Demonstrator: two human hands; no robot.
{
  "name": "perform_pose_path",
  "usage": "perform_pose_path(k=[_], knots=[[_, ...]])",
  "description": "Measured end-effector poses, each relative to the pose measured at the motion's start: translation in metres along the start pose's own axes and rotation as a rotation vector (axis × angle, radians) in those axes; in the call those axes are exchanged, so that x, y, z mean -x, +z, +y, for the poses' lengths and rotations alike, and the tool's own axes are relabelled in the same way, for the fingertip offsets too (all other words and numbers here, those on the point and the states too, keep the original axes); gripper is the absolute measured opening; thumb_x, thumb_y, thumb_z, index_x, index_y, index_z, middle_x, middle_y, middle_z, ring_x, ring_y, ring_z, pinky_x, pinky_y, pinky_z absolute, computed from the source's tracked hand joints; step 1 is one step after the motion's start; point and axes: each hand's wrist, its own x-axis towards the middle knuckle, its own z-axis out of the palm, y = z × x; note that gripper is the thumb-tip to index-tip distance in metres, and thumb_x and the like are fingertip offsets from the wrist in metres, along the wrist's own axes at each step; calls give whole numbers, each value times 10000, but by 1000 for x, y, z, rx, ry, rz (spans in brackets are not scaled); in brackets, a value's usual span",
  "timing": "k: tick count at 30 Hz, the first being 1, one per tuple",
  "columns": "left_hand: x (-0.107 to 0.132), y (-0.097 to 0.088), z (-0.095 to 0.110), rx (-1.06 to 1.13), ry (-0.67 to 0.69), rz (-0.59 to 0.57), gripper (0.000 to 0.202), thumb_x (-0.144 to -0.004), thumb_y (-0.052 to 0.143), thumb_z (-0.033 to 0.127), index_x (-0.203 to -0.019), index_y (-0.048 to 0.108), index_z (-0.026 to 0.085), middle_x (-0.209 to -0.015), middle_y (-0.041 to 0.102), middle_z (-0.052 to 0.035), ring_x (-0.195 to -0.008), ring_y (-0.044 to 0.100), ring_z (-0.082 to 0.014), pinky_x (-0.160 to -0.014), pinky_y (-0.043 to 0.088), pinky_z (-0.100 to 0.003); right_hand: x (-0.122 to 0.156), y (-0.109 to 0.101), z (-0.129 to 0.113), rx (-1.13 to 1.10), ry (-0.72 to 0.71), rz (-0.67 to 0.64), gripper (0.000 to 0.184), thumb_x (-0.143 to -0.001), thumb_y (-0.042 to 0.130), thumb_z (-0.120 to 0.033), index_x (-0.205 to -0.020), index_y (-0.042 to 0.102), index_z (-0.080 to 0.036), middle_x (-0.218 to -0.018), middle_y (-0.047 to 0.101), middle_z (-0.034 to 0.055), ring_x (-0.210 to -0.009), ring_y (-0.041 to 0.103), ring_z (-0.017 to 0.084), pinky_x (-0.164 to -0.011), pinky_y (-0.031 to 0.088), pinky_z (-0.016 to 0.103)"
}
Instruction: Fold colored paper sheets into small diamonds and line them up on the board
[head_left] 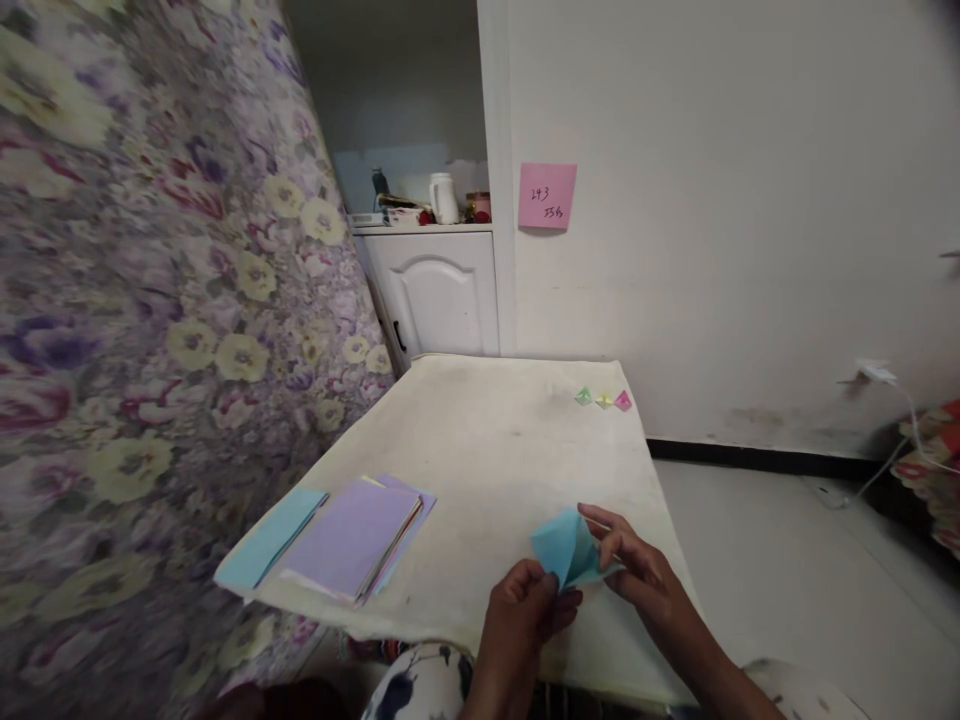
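A partly folded sheet of blue paper (pixel 559 542) is held between my two hands above the near right part of the table. My left hand (pixel 526 605) pinches its lower edge, with the thumb on top. At its right side, my right hand (pixel 634 560) grips the paper's corner between thumb and fingers, the index finger stretched along the upper edge. A crease runs down the paper and the right part stands up as a flap. Some fingertips are hidden behind it.
A stack of purple paper (pixel 352 535) and a stack of blue paper (pixel 274 540) lie at the table's left. Small folded pieces in green (pixel 584 397), yellow (pixel 604 401) and pink (pixel 622 401) sit at the far right corner. A floral curtain (pixel 187 300) hangs along the left.
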Motion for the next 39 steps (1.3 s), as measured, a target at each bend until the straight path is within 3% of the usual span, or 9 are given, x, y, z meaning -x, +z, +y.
perform_pose_path(k=[7, 10, 13, 17, 22, 28, 31, 34, 39], knots=[[7, 8, 7, 71, -32, -34, 243, -634, 727, 300, -741, 571, 148, -699, 649, -26, -663, 629, -140, -625, 437, -228, 1, 7, -9, 167, -69, -86, 80, -756, 582, -275, -757, 620, -204, -1273, 446, 97, -1159, 456, 272, -903, 405, 356], [8, 9, 8, 33, -44, -80, 253, -641, 715, 266, -826, 596, 142, -775, 667, -53, -710, 638, -158, -654, 435, -241, 2, 13, -12, 266, -75, -54, 76, -753, 573, -221, -764, 646, -203, -1152, 530, 79, -1058, 517, 243, -843, 436, 309], [8, 3, 9, 18, -12, -87, 263, -715, 651, 349, -877, 601, 149, -808, 654, -52, -730, 626, -156, -710, 440, -274, 2, 19, -14, 343, -90, -45, 134, -775, 533, -173, -771, 663, -208, -973, 606, 57, -923, 565, 208, -786, 453, 284], [8, -2, 14, -25, 74, -3, 316, -752, 582, 469, -867, 596, 175, -897, 636, -53, -811, 600, -178, -739, 445, -305, 3, 23, -13, 430, -138, -65, 205, -781, 499, -124, -832, 673, -221, -894, 624, 48, -830, 573, 190, -743, 458, 279], [16, 5, 29, -107, 293, 132, 291, -735, 607, 442, -833, 616, 169, -968, 646, -81, -942, 574, -218, -837, 431, -326, 2, 26, -12, 492, -144, -56, 269, -765, 474, -87, -898, 662, -224, -925, 618, 50, -841, 563, 195, -750, 452, 288], [19, 4, 34, -151, 347, 161, 250, -699, 648, 398, -793, 615, 168, -1126, 609, -108, -1010, 563, -250, -847, 437, -330, 1, 29, -10, 501, -101, -11, 190, -751, 482, -85, -773, 632, -199, -855, 602, 42, -820, 551, 192, -742, 438, 280], [12, -5, 27, -175, 300, 51, 253, -643, 707, 337, -812, 619, 171, -1099, 628, -94, -921, 602, -236, -760, 461, -299, 0, 32, -10, 462, -65, -6, 144, -756, 496, -107, -730, 613, -187, -852, 598, 39, -824, 550, 189, -748, 434, 276], [4, -14, 19, -185, 202, -49, 354, -629, 721, 283, -946, 615, 166, -926, 688, -73, -807, 622, -212, -685, 460, -283, -1, 35, -11, 418, -52, -12, 143, -768, 497, -135, -752, 630, -184, -864, 603, 42, -834, 551, 190, -765, 437, 282], [1, -16, 16, -154, 154, -27, 354, -614, 721, 254, -937, 639, 135, -757, 696, -46, -708, 616, -188, -692, 444, -277, -2, 35, -9, 343, -18, 13, 159, -761, 564, -222, -892, 650, -194, -945, 607, 61, -878, 558, 206, -754, 462, 292]])
